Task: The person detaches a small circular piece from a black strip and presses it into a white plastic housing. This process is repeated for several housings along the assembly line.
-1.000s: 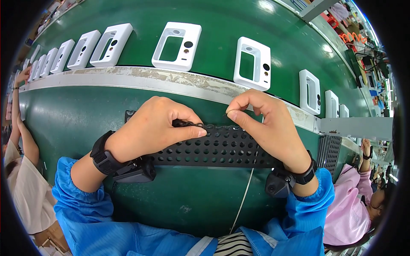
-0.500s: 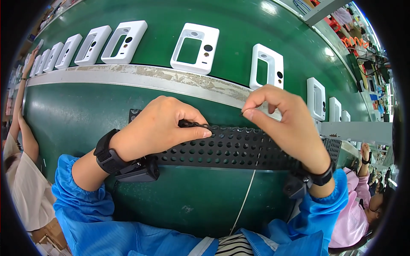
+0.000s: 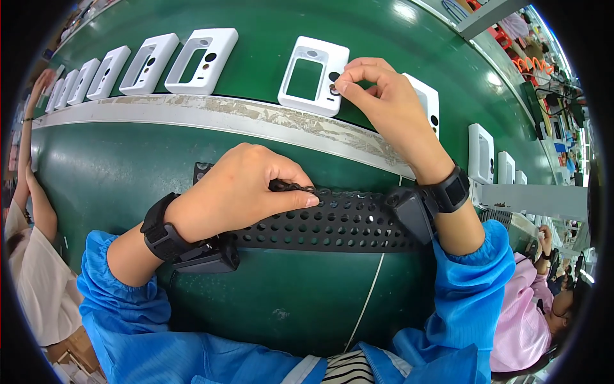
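Observation:
My left hand (image 3: 246, 185) pinches the upper edge of a black perforated sheet (image 3: 320, 224), whose rows of round holes run across in front of me. The pinched edge looks curled and broken into loops. Beyond it, my right hand (image 3: 384, 96) reaches to a white plastic housing (image 3: 291, 100) with a large rectangular opening. Thumb and forefinger are closed at the housing's right side, against a small dark piece beside its round black spot. How much of that piece lies between the fingertips is hidden.
More white housings stand in a row on the green belt, such as one on the left (image 3: 201, 61) and one on the right (image 3: 481, 153). A worn metal rail (image 3: 256, 121) separates belt and bench. A grey bar (image 3: 534, 193) juts in at right. Other people work at both sides.
My right hand has moved from above the perforated sheet up and left to the white housing. The row of housings has shifted to the right. My left hand has stayed put.

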`<state>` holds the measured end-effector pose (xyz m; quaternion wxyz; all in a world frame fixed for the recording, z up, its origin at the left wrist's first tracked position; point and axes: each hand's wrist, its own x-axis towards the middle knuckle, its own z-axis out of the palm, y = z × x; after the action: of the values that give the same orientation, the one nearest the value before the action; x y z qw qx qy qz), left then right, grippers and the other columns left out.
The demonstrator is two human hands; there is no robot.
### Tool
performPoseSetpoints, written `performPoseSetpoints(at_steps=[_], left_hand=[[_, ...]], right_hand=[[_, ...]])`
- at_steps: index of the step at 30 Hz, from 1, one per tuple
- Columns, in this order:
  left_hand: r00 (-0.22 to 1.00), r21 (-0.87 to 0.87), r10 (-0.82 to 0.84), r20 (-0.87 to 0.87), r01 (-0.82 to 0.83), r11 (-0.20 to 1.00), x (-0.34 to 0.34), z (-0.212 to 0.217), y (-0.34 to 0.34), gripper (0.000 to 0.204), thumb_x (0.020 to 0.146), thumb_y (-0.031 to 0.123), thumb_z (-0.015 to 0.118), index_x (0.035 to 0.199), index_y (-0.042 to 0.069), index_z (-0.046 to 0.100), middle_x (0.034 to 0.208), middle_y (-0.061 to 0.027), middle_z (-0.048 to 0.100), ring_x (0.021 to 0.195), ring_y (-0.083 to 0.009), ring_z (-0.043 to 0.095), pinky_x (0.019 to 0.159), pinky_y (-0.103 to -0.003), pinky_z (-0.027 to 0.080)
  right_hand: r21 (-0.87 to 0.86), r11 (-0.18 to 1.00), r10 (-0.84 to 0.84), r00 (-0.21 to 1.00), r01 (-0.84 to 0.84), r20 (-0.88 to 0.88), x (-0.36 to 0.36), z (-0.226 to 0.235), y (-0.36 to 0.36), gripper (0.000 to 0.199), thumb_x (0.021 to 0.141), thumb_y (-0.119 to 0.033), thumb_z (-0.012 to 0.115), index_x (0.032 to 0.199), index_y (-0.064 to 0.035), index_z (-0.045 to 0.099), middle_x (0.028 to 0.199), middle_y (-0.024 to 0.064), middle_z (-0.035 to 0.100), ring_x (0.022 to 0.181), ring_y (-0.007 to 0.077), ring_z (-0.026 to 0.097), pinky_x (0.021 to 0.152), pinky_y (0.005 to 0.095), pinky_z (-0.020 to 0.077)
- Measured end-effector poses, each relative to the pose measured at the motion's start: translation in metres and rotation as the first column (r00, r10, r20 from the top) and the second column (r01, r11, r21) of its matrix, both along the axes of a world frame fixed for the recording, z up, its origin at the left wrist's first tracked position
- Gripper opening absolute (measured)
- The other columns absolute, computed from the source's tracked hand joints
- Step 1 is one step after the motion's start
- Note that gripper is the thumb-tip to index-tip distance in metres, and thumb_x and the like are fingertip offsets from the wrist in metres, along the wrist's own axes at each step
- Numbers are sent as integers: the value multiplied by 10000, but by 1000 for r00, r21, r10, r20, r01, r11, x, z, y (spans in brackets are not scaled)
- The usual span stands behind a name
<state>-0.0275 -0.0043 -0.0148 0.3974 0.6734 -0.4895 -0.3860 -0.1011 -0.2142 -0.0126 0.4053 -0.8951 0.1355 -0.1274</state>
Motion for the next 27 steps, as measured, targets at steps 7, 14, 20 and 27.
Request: performPoseSetpoints(at_steps=[7, 14, 20, 27], left_hand=[[999, -28, 23, -31, -24, 999, 0, -2, 0, 156, 766, 180, 684, 811, 30, 691, 709, -98, 664, 588, -197, 612, 572, -277, 464], [1000, -11, 25, 4, -25, 1000, 0, -2, -1, 166, 769, 192, 685, 812, 32, 693, 700, -101, 661, 578, -198, 607, 563, -271, 458], [1000, 37, 22, 7, -22, 999, 1, 0, -2, 159, 771, 179, 694, 823, 29, 693, 708, -86, 664, 596, -164, 599, 571, -255, 455], [1000, 82, 4, 19, -5, 997, 1, 3, -2, 141, 777, 144, 709, 840, 19, 693, 728, -53, 674, 636, -85, 587, 589, -224, 453]], right_hand=[[7, 998, -61, 994, 61, 96, -2, -15, -5, 151, 843, -178, 638, 881, -33, 636, 1032, 12, 573, 759, 64, 506, 691, 198, 414], [142, 978, -158, 987, 152, 30, -11, -16, -4, 157, 854, -155, 620, 922, -14, 604, 890, 4, 604, 795, 63, 530, 729, 205, 422], [162, 967, -203, 979, 198, 11, -16, -17, -4, 141, 862, -139, 598, 911, -6, 596, 859, 11, 606, 805, 71, 539, 749, 208, 422], [168, 960, -224, 975, 223, -16, -22, -17, -7, 138, 862, -131, 596, 926, -10, 577, 845, 3, 589, 805, 73, 532, 744, 211, 417]])
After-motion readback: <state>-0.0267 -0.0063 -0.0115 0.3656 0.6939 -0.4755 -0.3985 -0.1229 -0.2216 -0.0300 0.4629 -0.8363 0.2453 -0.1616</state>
